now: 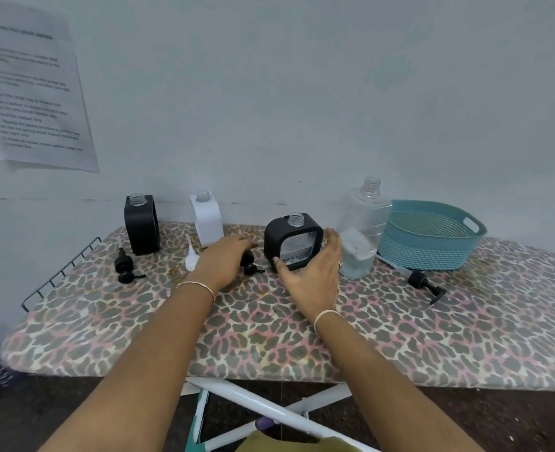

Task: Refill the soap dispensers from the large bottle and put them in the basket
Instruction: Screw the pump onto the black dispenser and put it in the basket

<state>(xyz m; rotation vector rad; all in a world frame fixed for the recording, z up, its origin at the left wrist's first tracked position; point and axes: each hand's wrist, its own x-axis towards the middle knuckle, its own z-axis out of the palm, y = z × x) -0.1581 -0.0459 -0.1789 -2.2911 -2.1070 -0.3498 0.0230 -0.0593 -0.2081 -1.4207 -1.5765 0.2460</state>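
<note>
A black soap dispenser with a clear front window and an open neck stands mid-board. My right hand grips it, thumb on its lower front, fingers round its right side. My left hand lies over a black pump head just left of it, fingers curled on the pump. The large clear bottle, uncapped and holding a little liquid, stands right of the dispenser. A second black dispenser and a white dispenser stand open-necked by the wall. The teal basket sits at the right.
On the leopard-print ironing board lie another black pump head, a white pump head and the big bottle's pump in front of the basket. A wire rack edges the board's left end. The wall is close behind.
</note>
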